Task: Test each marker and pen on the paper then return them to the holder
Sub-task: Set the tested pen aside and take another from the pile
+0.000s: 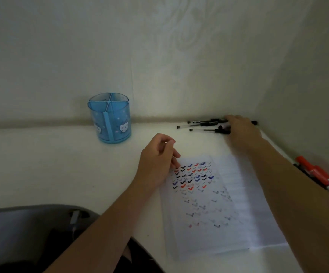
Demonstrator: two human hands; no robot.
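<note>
low in the frame, the person's two forearms (pixel 104 223) come in across the white table (pixel 61 164). the left hand (pixel 156 164) sits mid-frame, fingers loosely curled and holding nothing. its fingertips rest on the upper left corner of the paper (pixel 228 223), i'd say to stop the sheet sliding. the right hand (pixel 242 131) stretches to the upper right and lies over one end of a cluster of black pens (pixel 203 126) by the wall. it's blurred, so i can't tell whether it has closed on a pen or is only reaching.

the sheet carries rows of red, blue and black ticks, boldest near the top. at the right edge, partly behind that arm, lie red markers (pixel 315 172). the blue holder (pixel 109 119) stands well apart, left of centre against the wall. its compartments look empty, so nothing seems returned yet. a dark chair (pixel 22 229) fills the lower left.
</note>
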